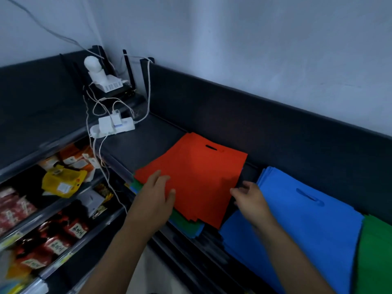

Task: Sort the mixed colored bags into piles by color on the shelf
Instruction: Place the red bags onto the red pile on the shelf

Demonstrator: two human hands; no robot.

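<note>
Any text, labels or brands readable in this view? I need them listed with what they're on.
None can be read.
Red packets, lower left shelf: white labels with dark handwriting, too blurred.
Yellow pouch: white sticker, too small.
Red bag, blue bags: no print visible.

Two forearms showing in head view, both bare from elbow down; no sleeve edge showing in frame.
Left hand point(157, 198): bare, no glove, no ring, no watch or band showing at wrist.
Right hand point(251, 201): bare likewise, nothing worn at wrist or fingers.
Fingernails appearing short; detail blurring, cannot tell more.
Both arms entering from bottom edge, below orange bag stack point(191, 177); left one left of it, right one right of it.
Upper arms and clothing lying outside frame.
</note>
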